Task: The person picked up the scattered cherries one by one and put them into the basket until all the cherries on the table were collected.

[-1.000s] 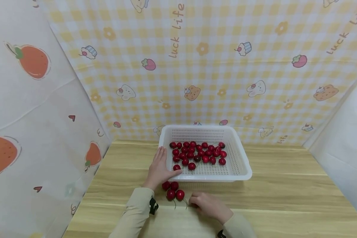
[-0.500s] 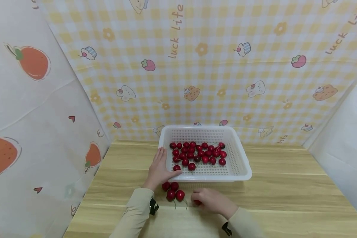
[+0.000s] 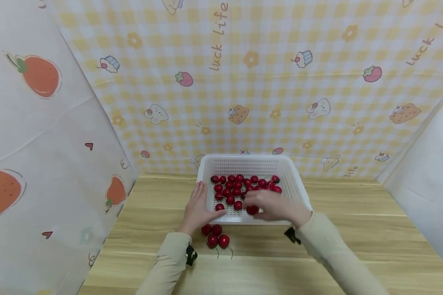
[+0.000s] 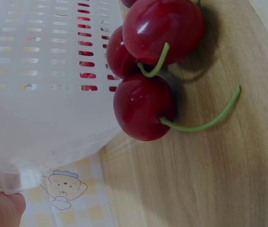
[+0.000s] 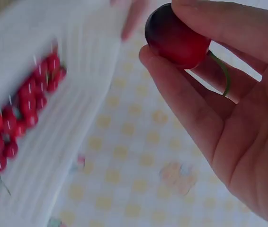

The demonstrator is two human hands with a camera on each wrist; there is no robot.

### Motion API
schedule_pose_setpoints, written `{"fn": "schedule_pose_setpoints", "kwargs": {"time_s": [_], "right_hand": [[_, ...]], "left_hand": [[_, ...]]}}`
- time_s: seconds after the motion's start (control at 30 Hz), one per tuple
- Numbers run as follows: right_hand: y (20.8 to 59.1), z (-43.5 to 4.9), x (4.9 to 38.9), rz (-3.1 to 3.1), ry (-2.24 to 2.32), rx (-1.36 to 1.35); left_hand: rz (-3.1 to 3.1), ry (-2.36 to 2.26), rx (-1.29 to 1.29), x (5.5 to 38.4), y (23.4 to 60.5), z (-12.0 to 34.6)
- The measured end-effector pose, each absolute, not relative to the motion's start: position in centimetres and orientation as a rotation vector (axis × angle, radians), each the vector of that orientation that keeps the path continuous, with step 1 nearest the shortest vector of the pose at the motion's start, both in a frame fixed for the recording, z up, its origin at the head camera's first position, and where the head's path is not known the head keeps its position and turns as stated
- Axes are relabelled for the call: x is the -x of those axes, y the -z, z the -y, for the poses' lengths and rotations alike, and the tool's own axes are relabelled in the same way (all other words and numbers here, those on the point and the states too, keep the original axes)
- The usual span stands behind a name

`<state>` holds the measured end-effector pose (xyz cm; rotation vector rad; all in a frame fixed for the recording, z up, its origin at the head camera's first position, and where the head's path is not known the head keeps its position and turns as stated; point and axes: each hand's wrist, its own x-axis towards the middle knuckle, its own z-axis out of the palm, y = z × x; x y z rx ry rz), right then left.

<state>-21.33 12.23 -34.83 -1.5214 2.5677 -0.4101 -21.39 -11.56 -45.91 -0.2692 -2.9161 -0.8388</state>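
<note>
Dark red cherries lie inside a white slotted basket. In the head view my left hand rests on its near left corner, fingers extended along the left rim and thumb across the front rim. My right hand is over the basket's front part. Between thumb and fingers it pinches a cherry, whose green stem hangs towards the palm in the right wrist view. Several loose cherries are on the table beside my left wrist. The left wrist view shows one stemmed cherry close to the basket wall.
The basket stands on a wood-grain table, near its back edge. Behind it hangs a yellow checked cloth. A white printed cloth borders the left side.
My right hand has picked a cherry off the table and carried it up and forward over the basket. My left hand stays on the basket corner.
</note>
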Motion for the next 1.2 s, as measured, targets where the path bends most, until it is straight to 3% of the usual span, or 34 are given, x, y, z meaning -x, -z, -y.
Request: {"fn": "schedule_pose_setpoints", "kwargs": {"time_s": [0.27,0.43,0.73,1.2], "right_hand": [[35.3,-12.7,30.5,-2.641,0.362,1.113],[36.8,-12.4,34.2,-2.614,0.373,0.883],[39.9,-12.2,37.1,-2.609,0.411,0.64],[42.9,-12.0,37.8,-2.612,0.475,0.364]], "left_hand": [[2.926,0.872,0.256,21.1,46.0,11.5],[2.918,0.861,0.263,21.2,45.9,11.5],[2.926,0.854,0.266,21.2,45.2,11.4],[2.918,0.875,0.251,21.3,45.5,11.5]]}}
